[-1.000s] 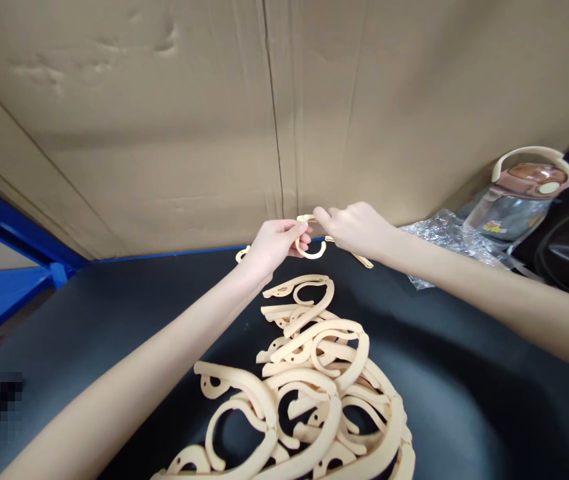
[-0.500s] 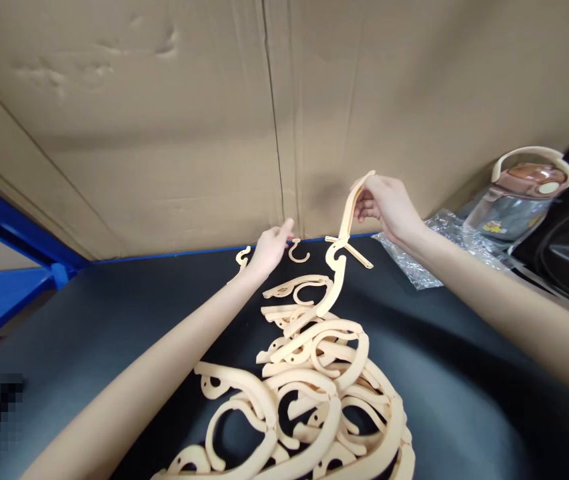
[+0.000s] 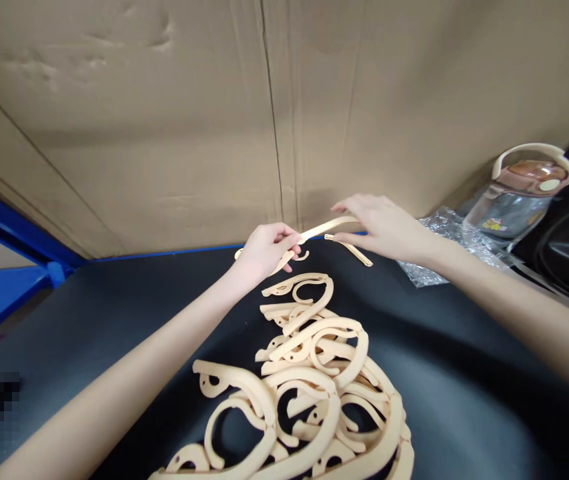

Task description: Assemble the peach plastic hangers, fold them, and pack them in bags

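Observation:
Above the far edge of the table, a beige folding hanger is pinched near its joint by my left hand. Its longer arm slants up to the right. My right hand is at that arm's far end, thumb below and fingers above, spread apart; the end lies against the hand and is partly hidden. Under it a loose hanger arm rests on the table. A loose hook shows beside my left fingers, and another beige piece is mostly covered by my left hand.
Several folded beige hangers lie overlapping in a row down the black table. A cardboard wall stands behind. At the right are crumpled clear plastic, a bottle with a handle and a black bag-like surface. Blue framing borders the left.
The hanger has come down and left into my left hand, which has closed on it. My right hand has lowered slightly, and its fingers have spread from their grip.

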Demonstrator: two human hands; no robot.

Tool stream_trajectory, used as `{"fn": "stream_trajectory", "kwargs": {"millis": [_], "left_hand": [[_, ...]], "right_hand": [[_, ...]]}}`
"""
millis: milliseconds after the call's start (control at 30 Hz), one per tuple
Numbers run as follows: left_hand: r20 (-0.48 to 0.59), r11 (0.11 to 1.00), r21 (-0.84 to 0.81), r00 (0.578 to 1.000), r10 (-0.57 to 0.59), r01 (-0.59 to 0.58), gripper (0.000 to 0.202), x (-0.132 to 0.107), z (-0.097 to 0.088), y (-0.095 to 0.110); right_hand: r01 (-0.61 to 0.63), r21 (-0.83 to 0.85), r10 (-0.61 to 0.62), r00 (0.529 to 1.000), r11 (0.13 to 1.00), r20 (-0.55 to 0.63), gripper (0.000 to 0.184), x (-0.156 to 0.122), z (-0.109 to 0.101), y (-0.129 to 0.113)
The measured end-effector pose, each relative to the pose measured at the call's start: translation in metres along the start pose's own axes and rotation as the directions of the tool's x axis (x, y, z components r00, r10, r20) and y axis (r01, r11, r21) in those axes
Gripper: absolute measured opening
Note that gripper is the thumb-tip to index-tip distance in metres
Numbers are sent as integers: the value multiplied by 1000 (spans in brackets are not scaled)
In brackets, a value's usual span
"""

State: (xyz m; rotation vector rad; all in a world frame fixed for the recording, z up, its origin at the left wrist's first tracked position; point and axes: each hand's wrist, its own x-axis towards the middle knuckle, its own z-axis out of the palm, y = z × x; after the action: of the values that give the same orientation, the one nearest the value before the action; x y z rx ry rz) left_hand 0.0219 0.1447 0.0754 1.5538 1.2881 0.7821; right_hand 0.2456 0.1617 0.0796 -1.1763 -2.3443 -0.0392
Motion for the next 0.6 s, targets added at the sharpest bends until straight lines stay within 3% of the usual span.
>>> {"fn": "stream_trajectory", "kwargs": {"millis": [67,200,433,600], "left_hand": [[-16,999,36,999,38,-37,19,1,6,8],[-37,993,67,994,99,-96,16,1,16,17],[-41,977,174,991,130,-121,20,2,13,5],[96,969,217,991,95,-114,19,6,5,8]], "right_hand": [[87,-72,-77,988,994,132,22,4,1,-15],[156,-225,-101,966,962,239,23,11,7,-34],[306,-269,-174,889,913,423,21,13,4,-38],[318,-262,-151,850,911,505,19,14,2,-40]]}}
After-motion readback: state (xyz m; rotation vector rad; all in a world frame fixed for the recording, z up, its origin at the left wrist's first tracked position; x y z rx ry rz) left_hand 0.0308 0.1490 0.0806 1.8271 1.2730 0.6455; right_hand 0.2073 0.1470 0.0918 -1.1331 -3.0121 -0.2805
